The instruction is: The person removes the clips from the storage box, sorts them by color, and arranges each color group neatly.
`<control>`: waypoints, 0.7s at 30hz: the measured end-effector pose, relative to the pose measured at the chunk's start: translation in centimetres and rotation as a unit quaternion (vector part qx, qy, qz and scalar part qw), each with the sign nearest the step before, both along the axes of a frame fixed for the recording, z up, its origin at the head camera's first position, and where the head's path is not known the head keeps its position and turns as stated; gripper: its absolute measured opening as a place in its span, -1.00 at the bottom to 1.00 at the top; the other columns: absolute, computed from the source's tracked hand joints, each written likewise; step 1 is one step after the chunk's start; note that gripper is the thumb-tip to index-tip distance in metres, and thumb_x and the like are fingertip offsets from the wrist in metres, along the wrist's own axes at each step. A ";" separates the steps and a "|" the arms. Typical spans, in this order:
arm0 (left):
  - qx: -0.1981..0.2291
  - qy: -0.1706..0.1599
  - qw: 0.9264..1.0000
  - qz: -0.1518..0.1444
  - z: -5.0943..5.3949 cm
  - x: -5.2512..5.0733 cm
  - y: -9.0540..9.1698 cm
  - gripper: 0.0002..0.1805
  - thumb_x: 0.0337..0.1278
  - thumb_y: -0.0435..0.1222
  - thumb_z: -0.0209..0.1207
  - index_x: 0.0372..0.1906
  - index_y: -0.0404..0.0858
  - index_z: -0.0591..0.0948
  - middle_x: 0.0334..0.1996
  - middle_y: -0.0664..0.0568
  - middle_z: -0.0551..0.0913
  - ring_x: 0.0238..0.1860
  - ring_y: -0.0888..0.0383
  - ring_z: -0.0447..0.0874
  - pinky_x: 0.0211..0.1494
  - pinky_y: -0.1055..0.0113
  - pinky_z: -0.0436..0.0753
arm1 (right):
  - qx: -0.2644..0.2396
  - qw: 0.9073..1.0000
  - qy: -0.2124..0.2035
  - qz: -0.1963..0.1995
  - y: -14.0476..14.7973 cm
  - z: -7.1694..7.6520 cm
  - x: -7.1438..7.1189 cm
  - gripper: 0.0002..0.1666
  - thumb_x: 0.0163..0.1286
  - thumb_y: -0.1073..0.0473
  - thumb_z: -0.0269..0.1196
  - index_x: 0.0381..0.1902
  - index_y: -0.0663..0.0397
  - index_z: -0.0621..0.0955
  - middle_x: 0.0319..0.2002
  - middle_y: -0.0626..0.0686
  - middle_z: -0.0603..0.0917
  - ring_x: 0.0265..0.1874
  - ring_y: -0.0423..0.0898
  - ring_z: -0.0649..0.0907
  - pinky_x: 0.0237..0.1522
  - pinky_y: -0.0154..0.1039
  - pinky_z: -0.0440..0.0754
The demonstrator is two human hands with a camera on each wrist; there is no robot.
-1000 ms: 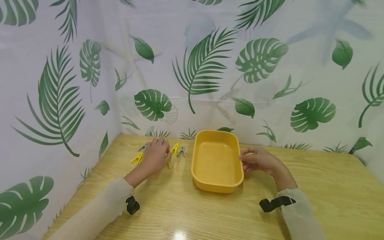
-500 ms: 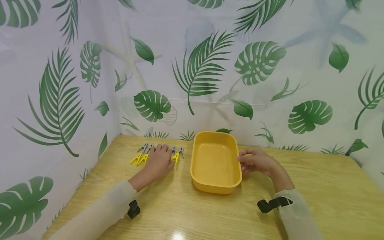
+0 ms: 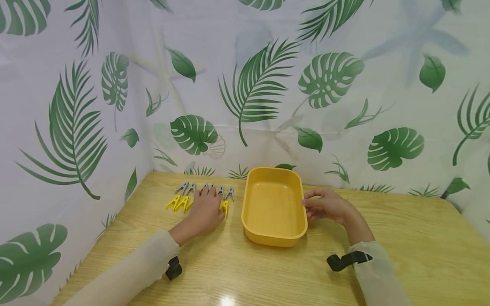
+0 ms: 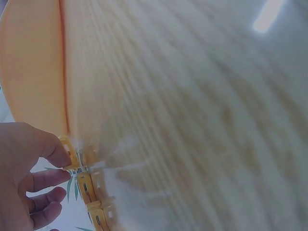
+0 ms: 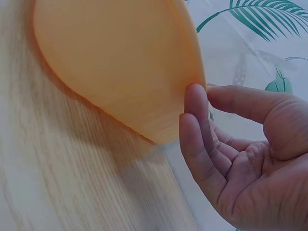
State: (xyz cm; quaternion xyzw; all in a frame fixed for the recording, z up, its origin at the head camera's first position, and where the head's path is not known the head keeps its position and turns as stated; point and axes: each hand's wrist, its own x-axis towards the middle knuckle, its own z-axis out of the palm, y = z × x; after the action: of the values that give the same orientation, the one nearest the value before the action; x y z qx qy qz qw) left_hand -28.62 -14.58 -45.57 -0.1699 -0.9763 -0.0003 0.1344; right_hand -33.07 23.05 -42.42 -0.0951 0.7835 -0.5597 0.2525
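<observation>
My left hand (image 3: 206,211) reaches down over two rows of small clothespins. Between its thumb and index finger it pinches a yellow clothespin (image 4: 69,151) at the right end of the front row. Other yellow clothespins (image 3: 176,202) stand left of the hand, and part of that row is hidden beneath it. Behind them runs a row of grey clothespins (image 3: 229,194), partly covered by the fingers. My right hand (image 3: 327,207) holds the right rim of a yellow plastic basin (image 3: 273,241), thumb and fingertips pinching its edge. Nothing lies inside the basin.
The wooden table (image 3: 245,272) reaches back to a leaf-printed cloth (image 3: 264,140) along the rear and left. The basin stands close to the right of the clothespin rows. Black camera mounts (image 3: 174,268) sit on both sleeves.
The left hand has come down slightly toward the front right, bringing a yellow clothespin to the front row's right end. More grey and yellow clothespins show. The right hand stays at the basin.
</observation>
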 end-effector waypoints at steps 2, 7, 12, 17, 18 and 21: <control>-0.003 0.005 1.000 -0.001 -0.2 0.0 0.0 -0.76 0.24 -0.17 0.25 -0.14 -0.26 0.66 -0.11 -0.17 0.57 -0.03 -0.14 0.47 0.12 -0.15 0.43 | 0.002 1.000 0.001 -0.002 0.0 -0.1 0.0 -0.59 0.52 0.13 0.20 0.12 0.35 0.44 -0.40 -0.06 0.71 -0.48 -0.21 0.70 -0.21 -0.26 0.75; 0.012 0.009 1.000 0.001 -0.6 0.1 0.0 -0.82 0.25 -0.18 0.24 -0.25 -0.23 0.63 -0.17 -0.16 0.56 -0.06 -0.15 0.48 0.03 -0.10 0.40 | 0.007 1.000 -0.002 -0.011 -0.1 -0.1 0.2 -0.55 0.51 0.10 0.23 0.13 0.34 0.45 -0.40 -0.05 0.71 -0.46 -0.20 0.71 -0.21 -0.25 0.75; 0.025 0.016 1.000 0.010 -0.6 0.3 0.1 -0.81 0.22 -0.19 0.24 -0.38 -0.22 0.57 -0.20 -0.18 0.56 -0.09 -0.16 0.48 -0.05 -0.03 0.36 | 0.007 1.000 -0.004 -0.017 -0.2 0.0 0.4 -0.59 0.51 0.10 0.23 0.10 0.31 0.46 -0.40 -0.05 0.71 -0.47 -0.20 0.71 -0.22 -0.25 0.75; 0.022 0.028 0.999 0.019 -0.5 0.3 0.2 -0.76 0.20 -0.18 0.25 -0.46 -0.23 0.53 -0.25 -0.17 0.55 -0.21 -0.10 0.43 -0.15 0.06 0.27 | 0.008 1.000 -0.005 -0.017 -0.1 0.0 0.4 -0.59 0.52 0.10 0.22 0.10 0.31 0.46 -0.40 -0.04 0.70 -0.47 -0.19 0.71 -0.22 -0.27 0.75; 0.020 0.029 0.999 0.021 -0.5 0.2 0.2 -0.76 0.20 -0.18 0.26 -0.47 -0.23 0.53 -0.26 -0.17 0.54 -0.23 -0.09 0.40 -0.15 0.07 0.25 | 0.008 1.000 -0.004 -0.017 -0.1 0.0 0.4 -0.59 0.52 0.10 0.22 0.10 0.31 0.46 -0.40 -0.04 0.71 -0.47 -0.19 0.71 -0.22 -0.27 0.75; 0.017 0.031 0.999 0.024 -0.5 0.1 0.2 -0.74 0.18 -0.17 0.27 -0.49 -0.21 0.52 -0.28 -0.15 0.53 -0.26 -0.06 0.35 -0.16 0.08 0.23 | 0.007 1.000 -0.003 -0.016 0.0 0.0 0.3 -0.58 0.52 0.09 0.22 0.11 0.32 0.46 -0.39 -0.03 0.71 -0.47 -0.19 0.71 -0.21 -0.26 0.75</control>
State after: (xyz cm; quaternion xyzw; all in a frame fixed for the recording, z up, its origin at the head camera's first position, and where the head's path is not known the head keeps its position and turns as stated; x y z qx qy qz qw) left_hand -28.53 -14.41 -46.07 -0.1444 -0.9753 -0.0088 0.1671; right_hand -32.81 23.01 -42.40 -0.0790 0.7879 -0.5585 0.2469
